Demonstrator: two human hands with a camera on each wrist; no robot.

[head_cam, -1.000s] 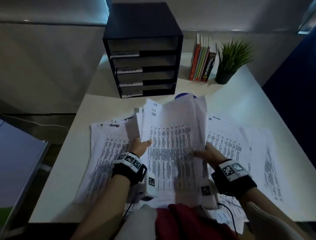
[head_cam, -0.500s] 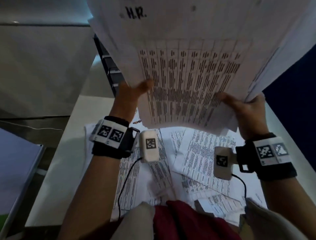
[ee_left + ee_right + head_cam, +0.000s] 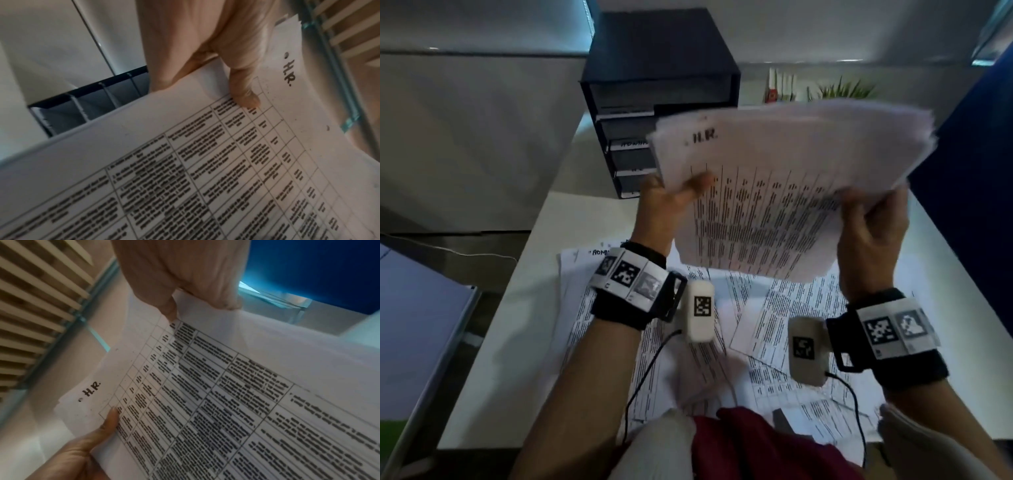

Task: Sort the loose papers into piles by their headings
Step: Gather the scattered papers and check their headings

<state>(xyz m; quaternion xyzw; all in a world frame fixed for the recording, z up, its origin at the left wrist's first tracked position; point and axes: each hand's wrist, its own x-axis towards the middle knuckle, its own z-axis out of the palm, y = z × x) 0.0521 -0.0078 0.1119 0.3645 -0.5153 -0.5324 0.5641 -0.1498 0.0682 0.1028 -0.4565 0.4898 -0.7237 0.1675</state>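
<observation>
Hands hold a thick stack of papers (image 3: 784, 178) up in the air above the bench (image 3: 544, 308), between the person and the black drawer unit (image 3: 654, 85) at the far side. The left hand (image 3: 667, 202) grips the stack's left edge, with the thumb (image 3: 246, 97) pressed flat on the top sheet's printed table just below the handwritten heading "H.R." and the other fingers hidden behind the sheets. The right hand (image 3: 873, 233) grips the right edge, its thumb on the front and its curled fingers behind the paper; in the right wrist view the sheet's corner is bent up between thumb and fingers. The top sheet is a ruled table of dense black text, tilted toward the person, and the layered edges of many sheets show along the stack's far side. Below the raised stack, loose papers (image 3: 774, 325) lie scattered and overlapping over the middle of the bench, one at the left bearing a heading that begins "ADMI". The drawer unit has several slots with white labels, blurred here. Books (image 3: 780, 85) and a green plant (image 3: 846, 89) stand at the back, partly hidden behind the stack. Both wrists wear black bands with tags
</observation>
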